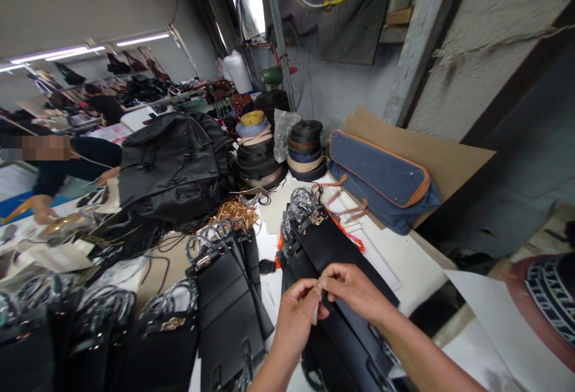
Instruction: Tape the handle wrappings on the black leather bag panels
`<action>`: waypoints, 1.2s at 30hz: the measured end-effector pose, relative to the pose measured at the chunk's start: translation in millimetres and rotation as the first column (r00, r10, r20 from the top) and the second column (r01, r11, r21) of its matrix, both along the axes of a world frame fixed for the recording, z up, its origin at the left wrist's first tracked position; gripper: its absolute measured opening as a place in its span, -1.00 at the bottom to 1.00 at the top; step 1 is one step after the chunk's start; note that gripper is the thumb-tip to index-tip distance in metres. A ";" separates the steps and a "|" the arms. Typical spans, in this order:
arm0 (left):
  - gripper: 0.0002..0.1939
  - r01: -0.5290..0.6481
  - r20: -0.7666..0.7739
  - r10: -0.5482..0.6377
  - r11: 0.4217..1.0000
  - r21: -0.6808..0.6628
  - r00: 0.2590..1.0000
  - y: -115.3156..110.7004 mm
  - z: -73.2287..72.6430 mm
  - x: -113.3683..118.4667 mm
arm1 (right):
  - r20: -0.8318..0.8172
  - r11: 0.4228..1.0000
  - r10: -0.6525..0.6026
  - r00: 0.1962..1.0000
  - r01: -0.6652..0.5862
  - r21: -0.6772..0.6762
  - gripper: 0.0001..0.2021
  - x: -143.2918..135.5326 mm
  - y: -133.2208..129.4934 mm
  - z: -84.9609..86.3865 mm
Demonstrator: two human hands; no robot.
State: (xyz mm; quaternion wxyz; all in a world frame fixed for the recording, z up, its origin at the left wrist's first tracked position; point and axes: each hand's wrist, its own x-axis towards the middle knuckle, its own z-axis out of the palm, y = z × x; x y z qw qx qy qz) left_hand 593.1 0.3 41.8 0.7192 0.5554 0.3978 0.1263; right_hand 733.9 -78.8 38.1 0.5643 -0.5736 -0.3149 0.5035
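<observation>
My left hand (297, 308) and my right hand (354, 289) meet fingertip to fingertip, both pinched closed. Something small and pale (315, 314) shows beneath the left fingers; its kind is too small to tell. Directly below both hands lies a stack of flat black handbags (326, 242), with plastic-wrapped handles (302, 200) and a metal clasp (317, 218) at the far end. To the left rests another pile of black handbags (231, 287), their handles wrapped too.
More black handbags (157, 350) fill the near left. Behind stand a large black leather bag (175, 164), strap rolls (258, 155) and more rolls (307, 149). A blue bag with tan trim (377, 167) lies right, by brown cardboard (453, 155). A co-worker's arm (76, 158) reaches in at left.
</observation>
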 end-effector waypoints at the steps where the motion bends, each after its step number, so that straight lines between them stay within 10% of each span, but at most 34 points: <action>1: -0.64 0.009 0.007 -0.009 1.000 -0.015 1.000 -0.9 1.5 0.1 | -0.003 1.000 0.003 1.000 -0.003 -0.004 -0.72 0.9 -0.5 0.5; 8: -0.60 0.005 -0.060 -0.007 1.000 -0.024 0.998 -6.9 3.4 6.3 | 0.107 1.000 0.030 0.994 -0.030 0.004 -0.74 4.9 -3.3 0.6; 16: -0.65 -0.115 -0.054 0.102 0.933 -0.340 0.993 4.5 -11.0 35.4 | 0.261 0.991 0.043 0.964 -0.074 0.110 -0.78 20.7 -2.7 24.0; 21: -0.64 0.015 0.039 -0.007 0.977 -0.211 0.999 15.5 -25.1 54.1 | 0.467 0.931 -0.347 0.813 0.361 0.062 -0.76 74.0 54.2 -23.3; 27: -0.67 0.041 0.033 -0.039 0.998 -0.044 0.999 30.1 -49.7 62.4 | 0.586 0.930 -0.345 0.733 0.350 0.109 -0.73 103.3 113.3 -73.1; 36: -0.68 0.033 0.051 -0.027 0.994 -0.102 0.998 37.5 -64.5 58.0 | 0.656 0.902 -0.405 0.637 0.396 0.173 -0.73 91.6 113.3 -86.6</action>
